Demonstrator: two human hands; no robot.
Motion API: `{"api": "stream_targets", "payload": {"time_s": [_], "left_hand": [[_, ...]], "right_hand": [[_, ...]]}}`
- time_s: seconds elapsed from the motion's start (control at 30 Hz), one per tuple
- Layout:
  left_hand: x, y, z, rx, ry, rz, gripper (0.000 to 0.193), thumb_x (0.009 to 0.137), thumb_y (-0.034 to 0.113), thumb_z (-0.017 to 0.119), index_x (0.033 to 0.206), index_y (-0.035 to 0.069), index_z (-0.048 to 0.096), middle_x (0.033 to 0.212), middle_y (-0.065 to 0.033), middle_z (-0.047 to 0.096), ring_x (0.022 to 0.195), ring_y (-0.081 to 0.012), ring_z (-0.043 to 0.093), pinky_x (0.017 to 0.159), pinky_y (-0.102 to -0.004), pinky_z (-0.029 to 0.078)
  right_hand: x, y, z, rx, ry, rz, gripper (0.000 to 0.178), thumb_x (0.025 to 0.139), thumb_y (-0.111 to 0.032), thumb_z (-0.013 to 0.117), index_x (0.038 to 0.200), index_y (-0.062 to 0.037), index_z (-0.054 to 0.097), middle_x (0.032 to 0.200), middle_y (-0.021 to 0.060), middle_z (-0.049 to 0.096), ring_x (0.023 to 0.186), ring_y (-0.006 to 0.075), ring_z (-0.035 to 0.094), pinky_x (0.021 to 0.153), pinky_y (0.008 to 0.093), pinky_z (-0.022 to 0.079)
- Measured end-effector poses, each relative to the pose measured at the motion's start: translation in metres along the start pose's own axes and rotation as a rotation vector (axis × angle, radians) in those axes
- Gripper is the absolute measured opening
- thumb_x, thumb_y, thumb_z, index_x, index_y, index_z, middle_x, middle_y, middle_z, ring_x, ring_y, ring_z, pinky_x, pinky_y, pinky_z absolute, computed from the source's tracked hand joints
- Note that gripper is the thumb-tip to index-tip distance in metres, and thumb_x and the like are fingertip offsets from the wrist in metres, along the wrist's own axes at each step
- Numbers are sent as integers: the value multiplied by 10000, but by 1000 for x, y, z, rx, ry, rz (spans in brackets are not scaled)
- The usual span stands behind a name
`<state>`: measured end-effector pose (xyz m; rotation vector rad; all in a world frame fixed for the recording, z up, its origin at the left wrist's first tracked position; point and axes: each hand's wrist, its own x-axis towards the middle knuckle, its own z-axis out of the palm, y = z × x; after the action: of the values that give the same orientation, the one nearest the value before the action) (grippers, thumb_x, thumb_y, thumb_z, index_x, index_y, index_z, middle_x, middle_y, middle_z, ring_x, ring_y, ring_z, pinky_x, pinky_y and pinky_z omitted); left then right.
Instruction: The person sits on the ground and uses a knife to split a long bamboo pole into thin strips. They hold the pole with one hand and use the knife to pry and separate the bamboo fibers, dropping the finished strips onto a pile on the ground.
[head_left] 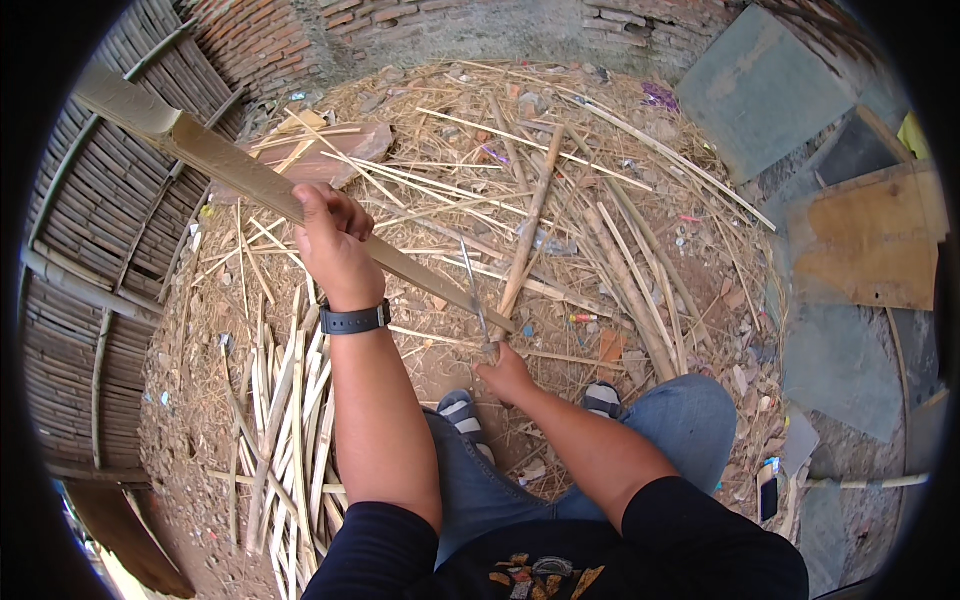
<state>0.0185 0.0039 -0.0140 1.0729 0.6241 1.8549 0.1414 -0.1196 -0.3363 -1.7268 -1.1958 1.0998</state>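
Gripping the long bamboo strip (250, 178) mid-length, the left hand (338, 245) holds it slanted over the ground (190, 500), upper end toward the fence (70, 390) at the ground's left edge; right hand (507, 375) is closed round the knife (471, 275), which crosses the strip's low end. Strip looks light, stiff but springy, probably slick and sharp-edged, so best held mid-length, clear of the blade. Thick stick (533, 225) by the low end and slat pile (298, 430) near the ground's near-left corner likely get in the way.

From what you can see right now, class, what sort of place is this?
Probably a rough outdoor work yard, judging by the littered dirt ground, the weathered brick wall along the far side and pale strips heaped on the left.
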Motion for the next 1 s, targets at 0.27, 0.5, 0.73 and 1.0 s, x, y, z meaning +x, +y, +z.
{"api": "stream_targets", "payload": {"time_s": [0.27, 0.5, 0.73, 1.0], "left_hand": [[-4, -4, 5, 14, -13, -28, 430, 1000, 482, 507, 801, 106, 451, 609, 24, 319, 528, -93, 282, 509, -266, 249], [-1, -6, 0, 8, 4, -28, 412, 1000, 494, 498, 809, 132, 453, 612, 27, 321, 524, -95, 270, 508, -260, 237], [-2, -6, 1, 14, 11, -32, 421, 998, 508, 494, 813, 132, 449, 606, 29, 309, 525, -99, 271, 510, -263, 239], [-1, -6, 1, 13, 4, -31, 430, 998, 500, 500, 805, 121, 437, 612, 24, 315, 526, -97, 278, 507, -263, 243]], "right_hand": [[0, 2, 1, -6, 35, 8, 494, 812, -252, 728, 1200, -6, 546, 786, 115, 643, 518, 182, 615, 498, 343, 502], [-14, -38, -14, -53, 3, 60, 574, 767, -290, 713, 1229, 8, 550, 1036, 280, 662, 1008, 429, 637, 872, 452, 503], [-13, -32, -11, -102, 69, -5, 566, 764, -285, 711, 1207, 31, 553, 1027, 288, 659, 1006, 432, 636, 870, 457, 505], [-14, -44, -18, -83, 9, 26, 596, 774, -310, 722, 1235, 26, 550, 1060, 263, 664, 1011, 397, 647, 878, 425, 500]]}}
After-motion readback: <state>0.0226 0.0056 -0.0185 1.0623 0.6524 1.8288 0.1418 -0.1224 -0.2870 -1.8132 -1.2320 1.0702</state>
